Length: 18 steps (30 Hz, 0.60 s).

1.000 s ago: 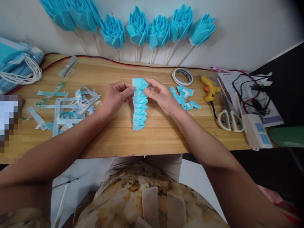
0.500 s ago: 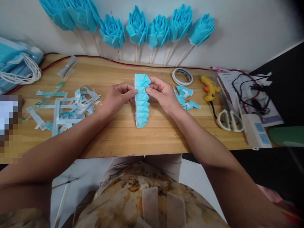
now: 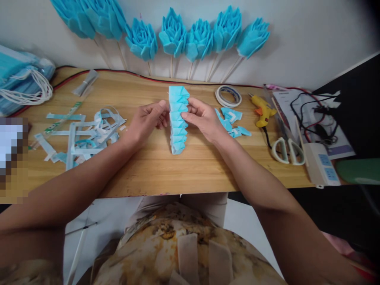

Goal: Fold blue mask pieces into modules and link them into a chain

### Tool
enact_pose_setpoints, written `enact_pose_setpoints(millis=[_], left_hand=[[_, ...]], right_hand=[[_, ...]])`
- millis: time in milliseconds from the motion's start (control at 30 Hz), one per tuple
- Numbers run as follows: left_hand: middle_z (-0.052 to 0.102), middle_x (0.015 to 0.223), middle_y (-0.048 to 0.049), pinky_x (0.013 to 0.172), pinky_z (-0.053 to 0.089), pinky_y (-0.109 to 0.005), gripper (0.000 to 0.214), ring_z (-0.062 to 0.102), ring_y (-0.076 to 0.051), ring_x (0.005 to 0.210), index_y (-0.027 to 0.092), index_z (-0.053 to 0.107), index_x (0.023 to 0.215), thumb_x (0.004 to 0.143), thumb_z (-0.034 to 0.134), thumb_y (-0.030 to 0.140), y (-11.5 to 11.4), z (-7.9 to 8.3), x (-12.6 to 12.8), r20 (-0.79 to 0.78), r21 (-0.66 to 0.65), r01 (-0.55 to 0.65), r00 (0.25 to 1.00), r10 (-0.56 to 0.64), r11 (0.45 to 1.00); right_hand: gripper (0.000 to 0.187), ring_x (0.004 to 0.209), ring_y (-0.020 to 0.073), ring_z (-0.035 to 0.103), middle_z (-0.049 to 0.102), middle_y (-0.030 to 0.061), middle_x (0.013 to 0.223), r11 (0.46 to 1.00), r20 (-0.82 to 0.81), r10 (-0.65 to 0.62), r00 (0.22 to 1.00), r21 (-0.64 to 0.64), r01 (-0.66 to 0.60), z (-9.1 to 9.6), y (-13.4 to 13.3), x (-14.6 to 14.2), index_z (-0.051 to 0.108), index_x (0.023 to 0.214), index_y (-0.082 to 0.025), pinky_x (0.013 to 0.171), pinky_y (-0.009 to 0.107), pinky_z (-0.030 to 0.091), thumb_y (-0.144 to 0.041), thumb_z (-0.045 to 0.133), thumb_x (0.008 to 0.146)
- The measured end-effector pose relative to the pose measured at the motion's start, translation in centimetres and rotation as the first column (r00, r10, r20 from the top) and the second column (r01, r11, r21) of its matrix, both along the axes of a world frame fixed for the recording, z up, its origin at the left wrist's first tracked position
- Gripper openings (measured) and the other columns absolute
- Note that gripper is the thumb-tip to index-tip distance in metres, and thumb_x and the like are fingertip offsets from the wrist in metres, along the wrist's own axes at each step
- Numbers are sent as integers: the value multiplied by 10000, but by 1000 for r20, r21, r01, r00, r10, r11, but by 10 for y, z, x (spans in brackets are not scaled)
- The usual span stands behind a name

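A light-blue pleated strip of folded fabric or paper (image 3: 178, 118), with a row of pointed folds down its right side, stands between my hands above the table. My right hand (image 3: 203, 116) pinches its right edge near the upper middle, thumb in front and fingers partly hidden behind. On the other side, my left hand (image 3: 150, 118) is closed, its thumb resting against the curled fingers right at the strip's left edge. Whether those fingertips grip anything I cannot make out. Small folded blue pieces (image 3: 231, 114) lie on the table just beyond my right hand.
Blue flowers on sticks (image 3: 172, 31) lean against the wall. Cut blue-white strips (image 3: 86, 136) are heaped at left, near bagged blue material (image 3: 23, 79). A tape roll (image 3: 228, 96), yellow glue gun (image 3: 261, 111), scissors (image 3: 287, 152) and power strip (image 3: 322, 164) lie at right.
The pleated strip has risen slightly and its top now leans a little. My left thumb has come off the strip's front face and drawn back left; my right hand keeps its pinch.
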State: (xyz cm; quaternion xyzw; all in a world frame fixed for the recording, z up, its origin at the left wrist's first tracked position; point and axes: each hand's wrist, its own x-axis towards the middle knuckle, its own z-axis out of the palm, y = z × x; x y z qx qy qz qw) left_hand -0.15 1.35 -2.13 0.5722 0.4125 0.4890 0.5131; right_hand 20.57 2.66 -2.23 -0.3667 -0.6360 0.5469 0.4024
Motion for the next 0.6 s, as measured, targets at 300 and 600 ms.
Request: enact_pose_setpoints(millis=[300, 600], left_hand=[[643, 618, 6, 568, 437, -246, 246, 537, -100, 539, 182, 709, 694, 886, 806, 301, 0, 2, 0, -41, -31, 6, 999, -7, 1000], [643, 613, 9, 554, 445, -230, 256, 542, -103, 550, 202, 727, 712, 895, 791, 368, 1, 1, -1, 0, -6, -37, 999, 37, 999]], right_hand=[[463, 1024, 219, 708, 763, 22, 1017, 997, 20, -74, 997, 12, 74, 0, 1, 1, 713, 1199, -279, 956, 407, 629, -604, 783, 878], [547, 1093, 188, 711, 767, 15, 1195, 993, -58, -90, 994, -88, 85, -5, 2, 2, 705, 1260, -282, 998, 378, 618, -681, 725, 885]])
